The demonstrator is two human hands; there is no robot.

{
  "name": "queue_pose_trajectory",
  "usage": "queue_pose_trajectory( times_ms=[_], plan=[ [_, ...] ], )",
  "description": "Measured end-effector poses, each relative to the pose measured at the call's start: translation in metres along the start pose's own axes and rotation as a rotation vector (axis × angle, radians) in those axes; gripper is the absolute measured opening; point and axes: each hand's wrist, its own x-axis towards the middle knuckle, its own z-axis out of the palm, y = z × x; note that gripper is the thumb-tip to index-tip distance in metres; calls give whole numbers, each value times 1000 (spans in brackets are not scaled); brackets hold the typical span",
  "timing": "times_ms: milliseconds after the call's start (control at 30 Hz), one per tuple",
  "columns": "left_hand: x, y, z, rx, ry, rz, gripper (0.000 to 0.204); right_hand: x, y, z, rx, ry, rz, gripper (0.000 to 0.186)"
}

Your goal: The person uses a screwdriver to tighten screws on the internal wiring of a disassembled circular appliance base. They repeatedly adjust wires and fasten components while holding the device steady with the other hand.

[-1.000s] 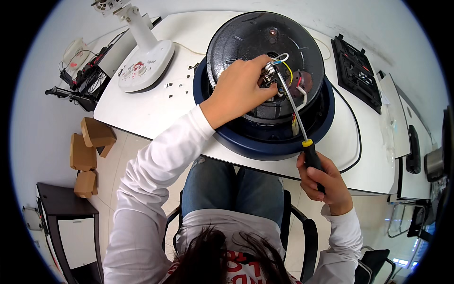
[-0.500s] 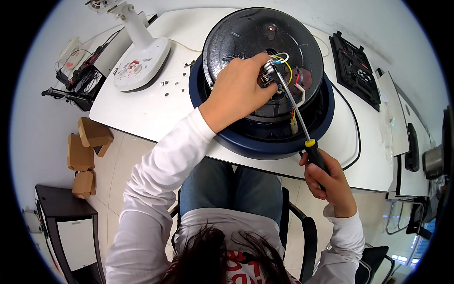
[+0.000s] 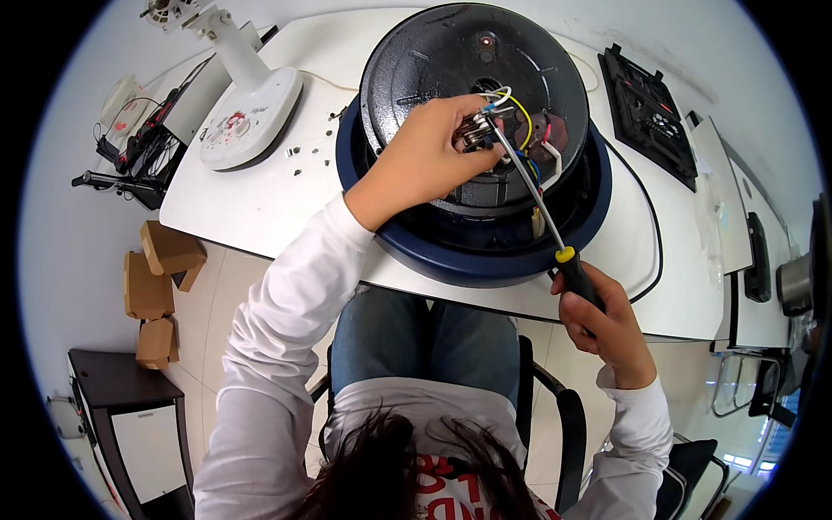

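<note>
My left hand pinches a small metal part with wires, perhaps a switch or thermostat, above a round black metal housing. White, yellow, blue and red wires run from it into the housing. Around and beneath the housing is a dark blue round base. In my right hand is a screwdriver with a black and yellow handle. Its long shaft slants up to the left, and the tip meets the wired part near my left thumb. The exact contact point is too small to make out.
Several small loose parts lie on the white table, left of the base. A white fan stand stands at the far left. An open black tool case is at the right, with a black cable curving nearby.
The whole view has shifted slightly. The wired part is turned a little in my left hand, showing more of its metal side. The screwdriver stays against it.
</note>
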Motion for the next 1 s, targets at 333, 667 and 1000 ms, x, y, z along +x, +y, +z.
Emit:
queue_pose_trajectory(
  times_ms=[333, 667, 1000],
  plan=[
    [-3, -6, 12, 491, 376, 261, 38, -3, -6, 4, -30, 25, 20, 24],
    [-4, -7, 18, 604, 370, 306, 38, -8, 10, 7, -571, 228, -233, 23],
    [-6, -5, 17, 686, 321, 269, 37, -15, -2, 26, -947, 437, -396, 24]
  ],
)
